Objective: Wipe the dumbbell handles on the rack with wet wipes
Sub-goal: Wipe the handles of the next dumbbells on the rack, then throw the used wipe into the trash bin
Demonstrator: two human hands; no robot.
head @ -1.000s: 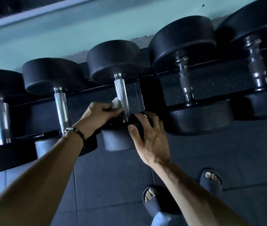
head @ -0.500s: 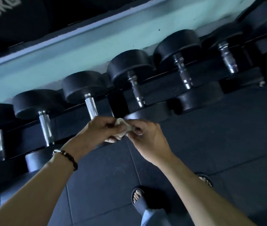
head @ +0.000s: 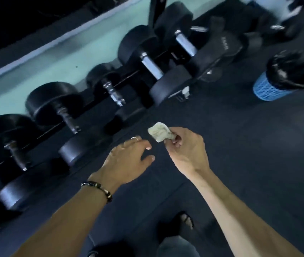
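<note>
A crumpled, soiled wet wipe point(head: 159, 131) is pinched in my right hand point(head: 186, 149), held over the dark floor in front of the rack. My left hand point(head: 129, 160) hovers just left of it, fingers relaxed and holding nothing, a beaded bracelet on its wrist. Several black dumbbells lie on the low rack point(head: 84, 108) along the left and top. Their metal handles show, among them a bright one point(head: 152, 65) and a darker one point(head: 68, 119). Neither hand touches a dumbbell.
A blue mesh bin point(head: 269, 89) with a black liner stands on the floor at the right. The pale green wall point(head: 54, 58) runs behind the rack. My sandalled foot point(head: 186, 220) is at the bottom. Dark rubber flooring spreads to the right.
Both hands left the dumbbell handle and came together on the wipe. The wipe passed from my left hand to my right, and the view swung right, bringing the bin into sight.
</note>
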